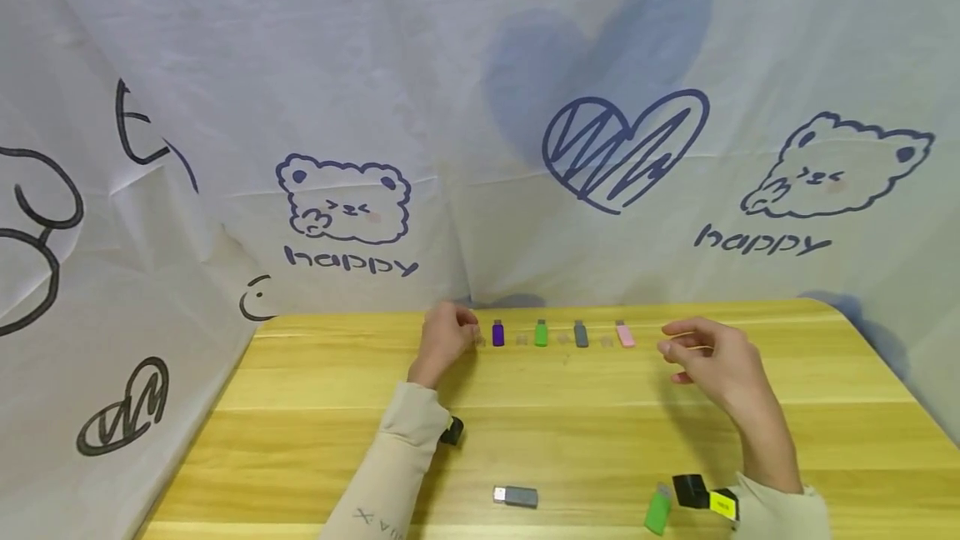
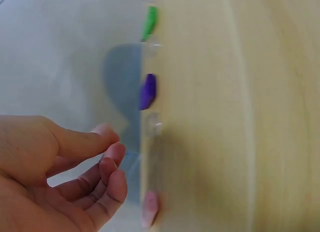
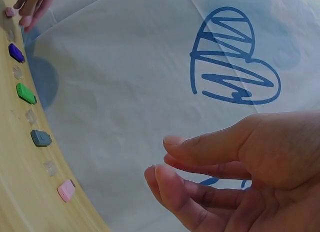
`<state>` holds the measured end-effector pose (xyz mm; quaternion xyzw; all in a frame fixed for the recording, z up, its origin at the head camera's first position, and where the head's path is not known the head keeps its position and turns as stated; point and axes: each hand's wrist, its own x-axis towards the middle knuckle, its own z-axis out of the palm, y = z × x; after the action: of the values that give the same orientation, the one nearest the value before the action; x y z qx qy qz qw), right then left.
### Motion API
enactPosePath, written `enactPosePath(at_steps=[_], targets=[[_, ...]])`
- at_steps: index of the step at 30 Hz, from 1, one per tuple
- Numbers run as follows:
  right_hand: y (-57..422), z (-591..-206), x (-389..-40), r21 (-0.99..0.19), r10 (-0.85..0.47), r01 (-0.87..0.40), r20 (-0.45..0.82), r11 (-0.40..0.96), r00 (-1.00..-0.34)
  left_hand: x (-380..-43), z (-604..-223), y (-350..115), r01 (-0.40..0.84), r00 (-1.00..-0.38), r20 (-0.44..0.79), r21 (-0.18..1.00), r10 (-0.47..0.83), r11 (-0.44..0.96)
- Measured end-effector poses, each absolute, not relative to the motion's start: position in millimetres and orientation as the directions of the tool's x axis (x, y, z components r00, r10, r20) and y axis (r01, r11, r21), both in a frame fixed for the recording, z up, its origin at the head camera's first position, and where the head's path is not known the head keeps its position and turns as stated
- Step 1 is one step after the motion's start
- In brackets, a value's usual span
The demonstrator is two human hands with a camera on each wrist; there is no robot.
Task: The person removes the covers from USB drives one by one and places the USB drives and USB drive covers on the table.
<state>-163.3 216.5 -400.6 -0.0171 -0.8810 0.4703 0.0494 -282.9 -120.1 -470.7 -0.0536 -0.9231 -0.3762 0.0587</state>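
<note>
My left hand (image 1: 446, 338) hovers at the back edge of the table beside a purple USB stick (image 1: 498, 333). Its thumb and fingers are bent close together, and no object shows between them in the left wrist view. Below that hand lies a pink USB stick (image 2: 151, 209), hidden from the head view. To the right the row continues with a green USB stick (image 1: 541, 333), a grey USB stick (image 1: 581, 334) and another pink USB stick (image 1: 625, 334). Just past this end, my right hand (image 1: 712, 357) is raised with loosely curved fingers, holding nothing.
Small clear pieces, such as this one (image 1: 607, 342), lie between the sticks. Nearer the front are a second grey USB stick (image 1: 515, 497) and a second green USB stick (image 1: 658, 510), the latter by the right wrist. A printed white cloth (image 1: 480, 223) hangs behind the wooden table (image 1: 585, 423).
</note>
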Motion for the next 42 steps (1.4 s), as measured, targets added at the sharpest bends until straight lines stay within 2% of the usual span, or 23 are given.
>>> enactPosePath(at_steps=[9,15,21,27,36,42], targets=[[204.8,-396.9,-162.7,-0.791,0.022,-0.085,0.123,0.607,-0.992,-252.7,-453.5,-146.4,0.124,-0.976,0.193,0.877,-0.104,0.465],[185.8,-394.9,-164.9,-0.738,-0.012,-0.125,0.156,0.663,-0.988,-241.6,-453.6,-162.4,0.165,-0.949,0.254,0.904,-0.185,0.395],[144.6,-405.1,-174.4,-0.709,-0.077,-0.257,0.276,0.656,-0.958,-231.2,-452.1,-171.9,0.197,-0.918,0.283,0.934,-0.279,0.299],[95.1,-416.7,-193.4,-0.659,-0.167,-0.376,0.359,0.652,-0.918,-225.0,-446.7,-179.1,0.208,-0.915,0.273,0.950,-0.298,0.231],[16.1,-431.4,-220.2,-0.584,-0.307,-0.418,0.284,0.696,-0.908,-217.2,-430.9,-192.3,0.210,-0.909,0.270,0.955,-0.317,0.211],[-22.5,-440.3,-239.6,-0.548,-0.344,-0.417,0.236,0.725,-0.909,-206.9,-411.2,-192.3,0.196,-0.920,0.245,0.963,-0.305,0.183]])
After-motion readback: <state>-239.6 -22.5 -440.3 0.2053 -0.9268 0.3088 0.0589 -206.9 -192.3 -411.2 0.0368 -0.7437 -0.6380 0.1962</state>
